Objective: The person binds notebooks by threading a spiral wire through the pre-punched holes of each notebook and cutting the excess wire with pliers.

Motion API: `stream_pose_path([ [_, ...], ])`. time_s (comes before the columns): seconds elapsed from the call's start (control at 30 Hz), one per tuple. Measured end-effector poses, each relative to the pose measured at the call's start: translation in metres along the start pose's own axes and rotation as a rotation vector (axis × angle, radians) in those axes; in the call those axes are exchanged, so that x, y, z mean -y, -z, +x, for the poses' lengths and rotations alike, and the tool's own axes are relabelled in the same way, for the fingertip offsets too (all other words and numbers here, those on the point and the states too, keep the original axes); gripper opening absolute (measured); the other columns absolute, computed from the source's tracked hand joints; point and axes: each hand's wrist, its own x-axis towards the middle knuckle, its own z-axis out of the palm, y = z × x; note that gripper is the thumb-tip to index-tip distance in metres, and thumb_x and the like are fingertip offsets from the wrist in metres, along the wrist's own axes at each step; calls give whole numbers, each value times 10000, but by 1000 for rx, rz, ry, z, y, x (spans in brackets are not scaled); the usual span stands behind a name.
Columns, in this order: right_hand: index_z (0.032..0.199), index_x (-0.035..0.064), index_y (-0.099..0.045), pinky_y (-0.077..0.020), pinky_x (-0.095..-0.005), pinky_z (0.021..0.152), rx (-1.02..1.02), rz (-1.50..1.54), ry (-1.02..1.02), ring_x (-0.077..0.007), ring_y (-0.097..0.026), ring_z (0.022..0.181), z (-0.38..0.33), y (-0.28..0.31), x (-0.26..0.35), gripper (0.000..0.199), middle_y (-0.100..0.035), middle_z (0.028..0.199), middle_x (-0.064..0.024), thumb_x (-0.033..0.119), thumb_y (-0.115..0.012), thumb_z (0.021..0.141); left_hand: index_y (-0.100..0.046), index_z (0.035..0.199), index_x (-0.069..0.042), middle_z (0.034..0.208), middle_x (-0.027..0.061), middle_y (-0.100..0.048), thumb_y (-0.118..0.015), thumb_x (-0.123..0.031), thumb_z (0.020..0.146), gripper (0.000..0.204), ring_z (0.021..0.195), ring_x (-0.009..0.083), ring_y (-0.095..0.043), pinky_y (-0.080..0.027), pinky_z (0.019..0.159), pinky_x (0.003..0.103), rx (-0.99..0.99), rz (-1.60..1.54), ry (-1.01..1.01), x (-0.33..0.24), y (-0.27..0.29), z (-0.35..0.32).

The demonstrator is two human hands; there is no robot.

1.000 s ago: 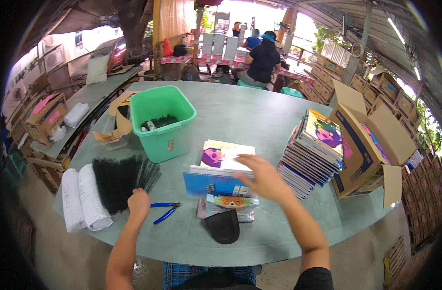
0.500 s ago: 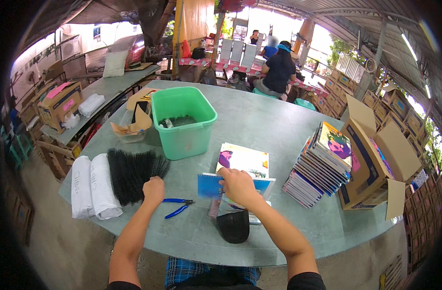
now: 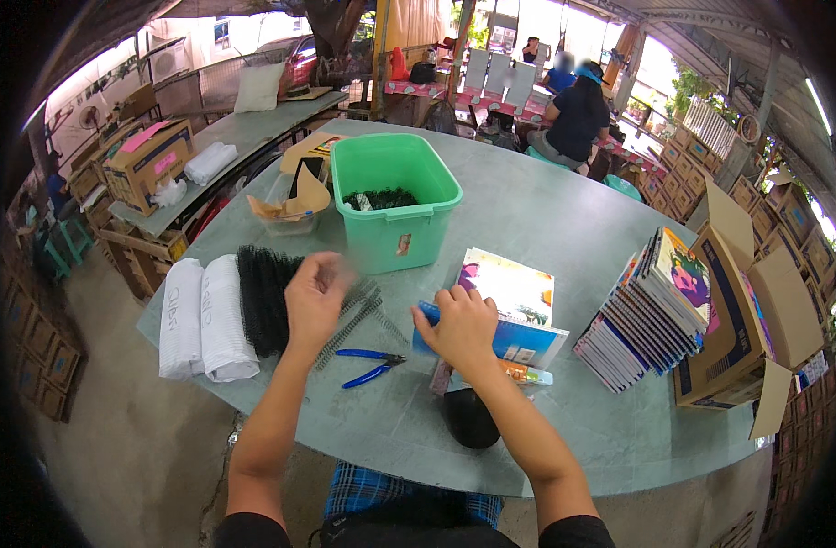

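My right hand (image 3: 463, 324) grips the top edge of a blue-covered book (image 3: 525, 342), which stands on edge. Behind it lies a book with a colourful cover (image 3: 514, 283). My left hand (image 3: 315, 297) is raised beside a bundle of black spiral binding coils (image 3: 267, 301). Motion smears its fingers, so whether they hold a coil is unclear. Loose coils (image 3: 349, 324) spread over the table to its right. Blue-handled cutting pliers (image 3: 370, 365) lie opened between my forearms. A black rounded object (image 3: 473, 420) sits partly behind my right forearm.
A green tub (image 3: 399, 237) with black coils inside stands at the back. White wrapped rolls (image 3: 221, 320) lie at left. A tall stack of spiral-bound books (image 3: 651, 301) and an open cardboard box (image 3: 728, 320) stand at right. People sit at a far table (image 3: 418, 89).
My left hand has risen from the coil bundle, and loose coils now lie spread to its right. My right hand still holds the blue book, now tilted differently. The view has shifted left.
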Motion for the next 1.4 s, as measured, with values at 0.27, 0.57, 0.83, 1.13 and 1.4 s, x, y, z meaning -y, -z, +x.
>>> stream_pose_path([
  [0.27, 791, 59, -594, -474, -409, 628, 275, 128, -22, -289, -603, 744, -4, 22, -11, 262, -605, 766, -93, 296, -680, 721, -418, 1294, -66, 790, 123, -625, -567, -14, 819, 500, 687, 176, -599, -488, 668, 296, 474, 18, 224, -10, -8, -27],
  [0.57, 800, 70, -581, -469, -396, 619, 282, 135, 41, -274, -623, 735, -4, 23, -17, 275, -623, 762, -86, 297, -703, 701, -601, 1080, -39, 787, 113, -636, -640, -117, 810, 284, 682, 238, -612, -470, 647, 305, 487, 28, 135, -17, -43, -41],
  [0.83, 854, 84, -562, -455, -390, 645, 234, 184, 34, -272, -623, 721, -6, 21, -14, 247, -626, 747, -76, 221, -690, 692, -652, 885, -8, 766, 114, -610, -623, -140, 835, 144, 625, 237, -592, -463, 589, 316, 348, 112, -177, -23, -56, -51],
  [1.13, 917, 96, -595, -448, -403, 688, 341, 288, 47, -270, -627, 764, -5, 28, -24, 183, -655, 786, -82, 174, -655, 763, -637, 955, -30, 811, 136, -607, -636, -224, 826, 233, 721, 272, -610, -473, 647, 345, 427, 215, -166, -25, -58, -36],
  [1.4, 1002, 99, -570, -474, -403, 658, 279, 360, 85, -289, -631, 781, -1, 23, -25, 222, -645, 794, -104, 245, -599, 838, -636, 974, -32, 818, 138, -621, -630, -277, 836, 281, 734, 264, -610, -475, 672, 354, 630, 235, -114, -26, -40, -19],
])
